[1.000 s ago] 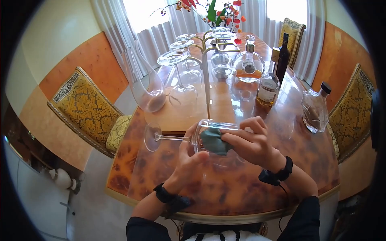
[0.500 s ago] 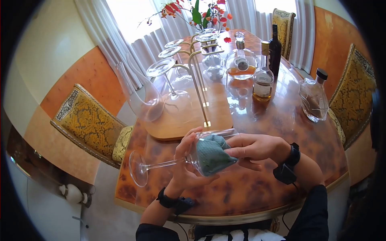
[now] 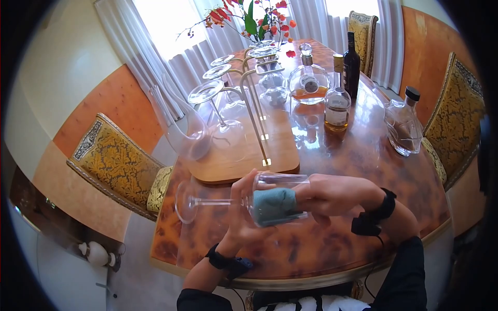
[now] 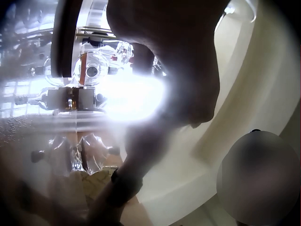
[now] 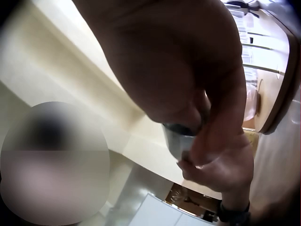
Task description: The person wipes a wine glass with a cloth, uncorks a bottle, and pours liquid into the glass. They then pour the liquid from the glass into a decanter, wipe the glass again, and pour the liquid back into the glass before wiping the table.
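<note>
In the head view a clear stemmed wine glass (image 3: 213, 202) lies sideways in the air above the near part of the table, foot to the left and mouth to the right. My left hand (image 3: 243, 217) grips it around the base of the bowl, with the stem passing between the fingers. A grey-green cloth (image 3: 274, 206) is bunched inside the bowl. At the mouth, the fingers of my right hand (image 3: 337, 196) reach in and pinch the cloth. Both hands are dark in the wrist views, where glare and shadow hide the fingertips.
Beyond the hands, a wooden board (image 3: 228, 165) bears a brass rack (image 3: 254, 124) with upside-down glasses. A glass decanter (image 3: 194, 140) stands at its left. To the right are a round bottle (image 3: 310, 85), an amber bottle (image 3: 337, 109), a dark bottle (image 3: 351, 70) and an angular bottle (image 3: 403, 127).
The glass tilted foot-down, then came back nearly level. My right hand pushed deeper toward the bowl, and the cloth bunched and shifted inside it. The head view swung slightly.
</note>
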A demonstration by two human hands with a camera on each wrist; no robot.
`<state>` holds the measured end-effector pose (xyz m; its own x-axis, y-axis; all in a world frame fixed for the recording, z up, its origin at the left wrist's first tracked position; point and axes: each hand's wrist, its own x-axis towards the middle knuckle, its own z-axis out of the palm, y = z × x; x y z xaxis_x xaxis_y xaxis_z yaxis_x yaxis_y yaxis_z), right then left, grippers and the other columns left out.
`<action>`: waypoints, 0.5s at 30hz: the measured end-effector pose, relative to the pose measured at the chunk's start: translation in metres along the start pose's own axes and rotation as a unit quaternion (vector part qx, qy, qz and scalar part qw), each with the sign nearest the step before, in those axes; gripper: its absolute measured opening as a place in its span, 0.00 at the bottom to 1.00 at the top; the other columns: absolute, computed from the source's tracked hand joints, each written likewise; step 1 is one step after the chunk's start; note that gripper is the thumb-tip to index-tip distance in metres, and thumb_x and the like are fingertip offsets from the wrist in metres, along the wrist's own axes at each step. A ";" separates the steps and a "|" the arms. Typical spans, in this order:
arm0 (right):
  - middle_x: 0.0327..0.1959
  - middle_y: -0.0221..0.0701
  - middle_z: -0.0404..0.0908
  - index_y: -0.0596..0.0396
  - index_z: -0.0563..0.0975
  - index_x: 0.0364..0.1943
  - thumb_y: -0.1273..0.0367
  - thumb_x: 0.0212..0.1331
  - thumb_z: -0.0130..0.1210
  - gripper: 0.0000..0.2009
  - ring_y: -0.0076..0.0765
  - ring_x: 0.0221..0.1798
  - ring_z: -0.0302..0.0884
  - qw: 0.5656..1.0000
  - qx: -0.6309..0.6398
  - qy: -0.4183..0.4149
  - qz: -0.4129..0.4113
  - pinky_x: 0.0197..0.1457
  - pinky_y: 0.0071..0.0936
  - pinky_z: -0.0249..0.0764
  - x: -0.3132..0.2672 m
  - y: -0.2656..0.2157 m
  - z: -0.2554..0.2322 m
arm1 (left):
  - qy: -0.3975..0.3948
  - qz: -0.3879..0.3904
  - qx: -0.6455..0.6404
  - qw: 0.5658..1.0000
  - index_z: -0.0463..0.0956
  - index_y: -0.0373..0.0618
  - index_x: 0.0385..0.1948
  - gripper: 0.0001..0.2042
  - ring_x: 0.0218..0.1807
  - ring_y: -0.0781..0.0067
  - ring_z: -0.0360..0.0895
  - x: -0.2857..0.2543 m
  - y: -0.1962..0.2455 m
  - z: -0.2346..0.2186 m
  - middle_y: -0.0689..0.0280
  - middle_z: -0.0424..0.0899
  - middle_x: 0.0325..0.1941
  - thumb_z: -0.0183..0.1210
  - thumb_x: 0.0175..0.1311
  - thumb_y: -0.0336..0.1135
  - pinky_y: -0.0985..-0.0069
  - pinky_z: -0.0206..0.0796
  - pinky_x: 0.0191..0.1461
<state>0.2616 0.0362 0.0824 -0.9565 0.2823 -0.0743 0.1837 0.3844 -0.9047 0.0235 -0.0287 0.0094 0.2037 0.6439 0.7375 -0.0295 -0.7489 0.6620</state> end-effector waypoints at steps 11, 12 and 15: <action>0.64 0.23 0.78 0.39 0.80 0.60 0.76 0.51 0.60 0.28 0.28 0.28 0.82 0.737 -0.553 0.304 -0.241 0.27 0.27 0.78 0.014 0.014 0.017 | 0.130 -0.265 -0.253 0.921 0.66 0.40 0.64 0.40 0.65 0.56 0.73 0.008 0.004 -0.016 0.55 0.74 0.63 0.56 0.61 0.67 0.57 0.64 0.70; 0.64 0.23 0.78 0.39 0.80 0.60 0.76 0.51 0.60 0.28 0.28 0.28 0.82 0.737 -0.553 0.304 -0.243 0.27 0.27 0.78 0.016 0.017 0.016 | 0.130 -0.265 -0.251 0.922 0.66 0.40 0.64 0.40 0.65 0.56 0.73 0.008 0.003 -0.017 0.55 0.74 0.63 0.56 0.61 0.67 0.57 0.64 0.70; 0.60 0.25 0.80 0.39 0.76 0.66 0.73 0.52 0.60 0.31 0.25 0.26 0.81 0.708 -0.580 0.311 -0.255 0.25 0.26 0.77 0.020 0.023 0.014 | 0.144 -0.271 -0.256 0.917 0.67 0.40 0.63 0.38 0.65 0.58 0.73 0.005 0.001 -0.021 0.57 0.74 0.62 0.55 0.63 0.66 0.60 0.64 0.70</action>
<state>0.2435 0.0379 0.0544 -0.7476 0.0401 0.6630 0.2578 0.9374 0.2340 0.0041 -0.0230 0.0168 0.0591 0.9694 0.2383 -0.4701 -0.1836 0.8633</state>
